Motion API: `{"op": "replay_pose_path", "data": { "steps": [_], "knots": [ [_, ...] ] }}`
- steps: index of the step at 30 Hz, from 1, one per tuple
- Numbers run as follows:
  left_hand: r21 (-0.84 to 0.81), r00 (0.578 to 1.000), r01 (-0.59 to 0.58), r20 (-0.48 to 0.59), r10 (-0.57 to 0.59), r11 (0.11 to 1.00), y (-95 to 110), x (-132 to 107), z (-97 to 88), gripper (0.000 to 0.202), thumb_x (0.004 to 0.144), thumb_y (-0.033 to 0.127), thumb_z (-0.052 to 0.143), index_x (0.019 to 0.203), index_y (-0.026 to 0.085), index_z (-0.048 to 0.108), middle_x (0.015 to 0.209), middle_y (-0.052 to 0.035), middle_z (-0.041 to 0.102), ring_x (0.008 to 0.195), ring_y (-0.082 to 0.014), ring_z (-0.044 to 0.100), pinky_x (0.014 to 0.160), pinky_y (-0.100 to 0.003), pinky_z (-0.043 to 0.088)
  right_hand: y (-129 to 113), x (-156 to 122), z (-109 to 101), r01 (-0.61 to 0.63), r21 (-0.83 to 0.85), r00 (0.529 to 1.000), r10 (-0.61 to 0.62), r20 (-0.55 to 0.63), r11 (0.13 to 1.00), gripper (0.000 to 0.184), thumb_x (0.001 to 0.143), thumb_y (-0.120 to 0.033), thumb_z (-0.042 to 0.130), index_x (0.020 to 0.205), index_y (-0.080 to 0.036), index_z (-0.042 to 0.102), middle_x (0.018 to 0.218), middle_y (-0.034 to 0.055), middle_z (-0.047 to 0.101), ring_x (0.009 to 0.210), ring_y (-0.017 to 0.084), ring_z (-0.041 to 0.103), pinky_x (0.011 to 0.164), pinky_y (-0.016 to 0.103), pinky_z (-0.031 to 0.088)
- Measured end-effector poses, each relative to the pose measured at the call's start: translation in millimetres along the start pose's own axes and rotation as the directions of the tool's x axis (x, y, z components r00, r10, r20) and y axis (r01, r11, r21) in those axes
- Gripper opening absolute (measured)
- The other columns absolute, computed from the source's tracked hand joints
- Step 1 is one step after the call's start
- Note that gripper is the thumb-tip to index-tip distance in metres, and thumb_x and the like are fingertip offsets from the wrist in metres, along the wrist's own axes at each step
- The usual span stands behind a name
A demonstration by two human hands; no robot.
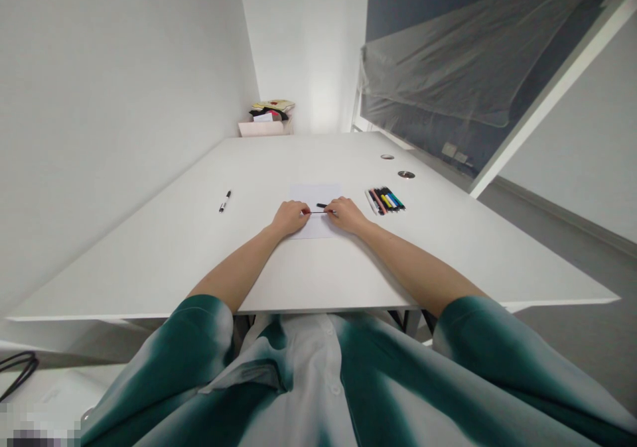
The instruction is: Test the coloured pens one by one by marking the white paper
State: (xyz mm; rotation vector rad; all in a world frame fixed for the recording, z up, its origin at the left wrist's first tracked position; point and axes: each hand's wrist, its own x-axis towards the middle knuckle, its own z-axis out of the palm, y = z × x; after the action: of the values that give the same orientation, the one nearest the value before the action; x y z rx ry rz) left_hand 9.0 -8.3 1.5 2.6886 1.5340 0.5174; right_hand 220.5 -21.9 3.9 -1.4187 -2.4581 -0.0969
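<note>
A sheet of white paper (pixel 314 230) lies on the table before me. Over it, my left hand (pixel 291 217) pinches one end of a thin dark reddish stick (pixel 317 212), too small to name more exactly. My right hand (pixel 347 215) is closed at the other end, so the stick runs level between both hands. A short black pen-like piece (pixel 321 205) shows just beyond the stick, by my right fingertips; whether those fingers touch it I cannot tell. Both forearms rest near the table's front edge.
Several coloured markers (pixel 385 200) lie in a row to the right of the paper. A black-and-white pen (pixel 225 201) lies to the left. Two round metal discs (pixel 406 174) sit farther right. A pale box (pixel 261 128) with cloth stands at the far end.
</note>
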Motion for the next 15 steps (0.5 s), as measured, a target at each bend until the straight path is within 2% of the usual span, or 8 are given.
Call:
{"op": "replay_pose_path", "data": {
  "steps": [8, 15],
  "knots": [
    [-0.037, 1.0, 0.014, 0.015, -0.014, 0.999, 2.1, -0.1, -4.0, 0.026, 0.087, 0.028, 0.053, 0.1, 0.018, 0.074, 0.099, -0.0071, 0.075, 0.093, -0.0227, 0.065, 0.092, -0.035, 0.046, 0.3, 1.7, 1.8, 0.009, 0.003, 1.0, -0.009, 0.004, 1.0, 0.03, 0.092, -0.017, 0.05, 0.108, -0.019, 0.075, 0.107, 0.0094, 0.073, 0.101, 0.023, 0.059, 0.087, 0.032, 0.038],
    [-0.087, 1.0, -0.005, 0.002, 0.005, 0.996, 2.6, 0.6, -0.3, 0.025, 0.086, 0.026, 0.054, 0.097, 0.017, 0.074, 0.097, -0.0083, 0.075, 0.091, -0.0233, 0.066, 0.091, -0.037, 0.048, -1.5, 2.1, 1.7, 0.017, -0.002, 1.0, -0.017, 0.011, 1.0, 0.03, 0.092, -0.017, 0.049, 0.107, -0.019, 0.075, 0.105, 0.0096, 0.073, 0.101, 0.023, 0.059, 0.086, 0.032, 0.038]
  ]
}}
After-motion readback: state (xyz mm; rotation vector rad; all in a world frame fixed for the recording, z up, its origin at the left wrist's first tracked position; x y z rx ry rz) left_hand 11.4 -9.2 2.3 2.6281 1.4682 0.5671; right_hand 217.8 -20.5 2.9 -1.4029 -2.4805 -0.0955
